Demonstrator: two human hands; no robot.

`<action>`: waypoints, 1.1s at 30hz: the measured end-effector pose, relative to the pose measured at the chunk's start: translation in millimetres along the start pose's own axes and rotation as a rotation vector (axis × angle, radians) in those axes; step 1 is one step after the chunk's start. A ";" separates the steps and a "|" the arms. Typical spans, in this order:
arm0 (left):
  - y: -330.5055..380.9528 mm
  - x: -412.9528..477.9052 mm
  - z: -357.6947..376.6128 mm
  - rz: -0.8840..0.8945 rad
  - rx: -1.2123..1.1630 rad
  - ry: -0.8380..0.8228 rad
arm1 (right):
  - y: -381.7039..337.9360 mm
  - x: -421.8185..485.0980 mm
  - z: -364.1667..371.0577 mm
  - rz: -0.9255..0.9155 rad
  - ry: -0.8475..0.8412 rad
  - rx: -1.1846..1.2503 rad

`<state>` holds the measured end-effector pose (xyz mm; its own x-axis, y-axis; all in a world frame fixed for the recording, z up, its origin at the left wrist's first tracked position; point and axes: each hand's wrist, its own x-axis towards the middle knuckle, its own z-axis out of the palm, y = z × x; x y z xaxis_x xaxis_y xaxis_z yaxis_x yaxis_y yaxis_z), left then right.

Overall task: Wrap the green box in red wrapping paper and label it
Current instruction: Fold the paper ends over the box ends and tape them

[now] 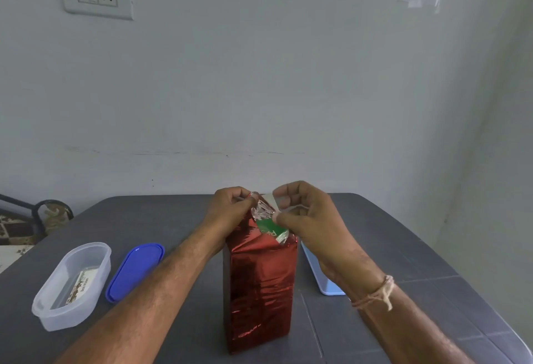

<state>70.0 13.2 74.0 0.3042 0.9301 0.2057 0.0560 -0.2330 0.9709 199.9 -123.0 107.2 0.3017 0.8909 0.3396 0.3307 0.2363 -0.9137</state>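
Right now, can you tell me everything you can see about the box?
The box stands upright on the grey table, tall and narrow. Shiny, crinkled red paper covers its sides; only a green patch with white print shows at the top, where the paper is open and silvery inside. The left hand grips the bunched paper at the top, and the right hand pinches a flap beside it.
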 end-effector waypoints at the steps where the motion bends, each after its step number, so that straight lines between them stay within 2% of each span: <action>1: -0.1 -0.2 -1.1 -0.003 0.000 0.004 | -2.2 0.1 -1.6 -0.010 -0.002 0.065; 3: 0.1 -1.3 -1.5 -0.008 0.000 0.009 | -2.9 -0.4 -5.6 -0.047 0.040 0.070; 9: -1.5 1.4 0.6 0.029 0.000 0.015 | 4.1 -7.4 -7.8 -0.014 0.103 -0.274; 11: -1.8 2.2 0.2 0.039 0.009 0.009 | 2.2 -7.0 -3.1 -0.047 0.090 -0.249; 15: 1.3 0.8 -0.6 0.023 0.015 0.014 | -7.2 -7.7 -10.1 -0.166 0.037 -0.037; 19: -0.8 3.7 -5.0 -0.003 0.006 0.020 | -0.6 -9.8 -24.4 -0.313 -0.020 -0.304; 26: -1.5 5.1 -3.1 -0.050 -0.001 0.015 | 32.9 -32.8 -14.2 -0.482 0.015 -0.462; 29: -0.2 4.4 -3.8 -0.053 0.013 0.023 | 33.6 -29.9 -13.9 -0.491 0.071 -0.562; 33: -0.3 5.9 -3.9 -0.049 0.016 0.013 | 26.1 -33.5 -8.3 -0.532 0.066 -0.544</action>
<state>68.1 19.8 75.4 0.2879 0.9443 0.1592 0.0863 -0.1912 0.9778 205.8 -150.0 73.8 0.0257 0.6809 0.7319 0.8350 0.3880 -0.3902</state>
